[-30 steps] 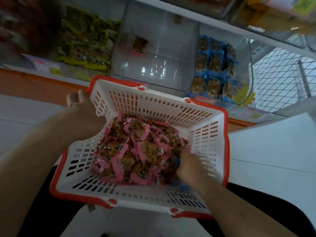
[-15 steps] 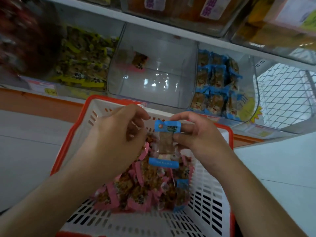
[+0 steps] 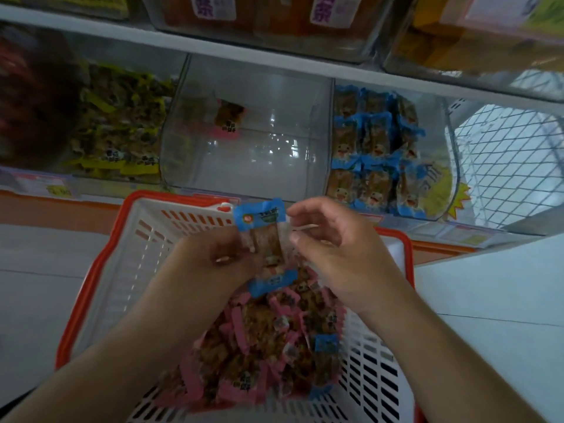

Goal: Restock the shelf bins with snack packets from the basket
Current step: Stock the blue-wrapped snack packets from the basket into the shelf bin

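Basket [image 3: 100, 288] before me, pink packets [image 3: 253, 355] heaped inside. Above basket, my left hand [image 3: 210, 267] pinches blue packet [image 3: 265, 239] upright; right hand [image 3: 332, 251] beside, fingers loose, empty. Beyond basket, blue bin [image 3: 378, 148] probably its home.

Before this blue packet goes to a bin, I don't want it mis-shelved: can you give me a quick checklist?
1. Blue packet held: ok, left hand grips it.
2. Right hand free: cannot tell, fingertips at the packet's edge.
3. Matching bin: ok, blue bin sits right of the middle bin.
4. Room in it: cannot tell.
5. Basket within reach: ok.
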`<state>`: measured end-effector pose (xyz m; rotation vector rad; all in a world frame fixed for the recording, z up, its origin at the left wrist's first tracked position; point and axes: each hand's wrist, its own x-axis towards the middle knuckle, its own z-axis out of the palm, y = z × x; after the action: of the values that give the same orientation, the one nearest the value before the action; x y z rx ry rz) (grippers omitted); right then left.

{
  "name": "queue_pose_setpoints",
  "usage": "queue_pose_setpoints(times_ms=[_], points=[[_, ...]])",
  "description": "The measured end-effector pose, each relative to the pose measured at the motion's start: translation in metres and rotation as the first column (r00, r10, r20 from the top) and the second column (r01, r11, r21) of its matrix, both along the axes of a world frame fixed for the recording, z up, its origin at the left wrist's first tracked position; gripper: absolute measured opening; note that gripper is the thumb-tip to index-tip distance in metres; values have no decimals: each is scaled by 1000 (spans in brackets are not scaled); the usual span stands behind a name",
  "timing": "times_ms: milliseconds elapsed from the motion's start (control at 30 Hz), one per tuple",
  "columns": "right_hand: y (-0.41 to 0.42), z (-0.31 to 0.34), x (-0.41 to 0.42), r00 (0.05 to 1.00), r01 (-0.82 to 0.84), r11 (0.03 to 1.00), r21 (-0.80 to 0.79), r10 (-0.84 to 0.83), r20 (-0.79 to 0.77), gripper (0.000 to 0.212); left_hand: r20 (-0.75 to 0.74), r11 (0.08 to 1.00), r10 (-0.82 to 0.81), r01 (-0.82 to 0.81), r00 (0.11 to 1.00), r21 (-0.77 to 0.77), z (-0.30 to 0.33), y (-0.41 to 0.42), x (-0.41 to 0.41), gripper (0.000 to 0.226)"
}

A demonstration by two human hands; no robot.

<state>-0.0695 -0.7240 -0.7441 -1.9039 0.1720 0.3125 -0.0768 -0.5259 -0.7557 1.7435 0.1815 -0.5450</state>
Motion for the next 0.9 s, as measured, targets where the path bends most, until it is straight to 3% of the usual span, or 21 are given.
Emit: queue_pose_setpoints(times_ms=[100,300,400,500,600,667,733,800,900], points=[[-1,-2,-4,1000,25,1000,-9,-25,-1,31,-47,992,63,-67,997,-105,4,-10,1,28],[-10,1,-7,995,91,994,-61,-89,42,27,42,993,111,-110,993,-32,12,-27,-3,83],[-19,12,-6,992,87,991,-101,-76,105,19,130,995,70,-78,989,61,19,-38,-3,80],[-49,23,-1,956,252,941,-226,-207,206,17,207,987,-9,-24,978,160,33,-64,14,75],[-99,28,2,853,517,782,-348,-439,281,35,314,971,-129,56,941,232,41,-103,44,70],[-126,26,0,836,543,709,-450,-509,207,51,372,952,-203,94,906,290,40,-132,70,68],[-140,23,-4,868,449,736,-507,-494,51,58,415,937,-245,104,876,333,35,-163,97,68],[-141,24,-6,894,338,781,-525,-441,-81,58,438,918,-289,118,851,378,27,-190,122,68],[-144,24,-8,914,260,782,-567,-388,-116,50,422,878,-376,171,825,448,11,-227,153,67]])
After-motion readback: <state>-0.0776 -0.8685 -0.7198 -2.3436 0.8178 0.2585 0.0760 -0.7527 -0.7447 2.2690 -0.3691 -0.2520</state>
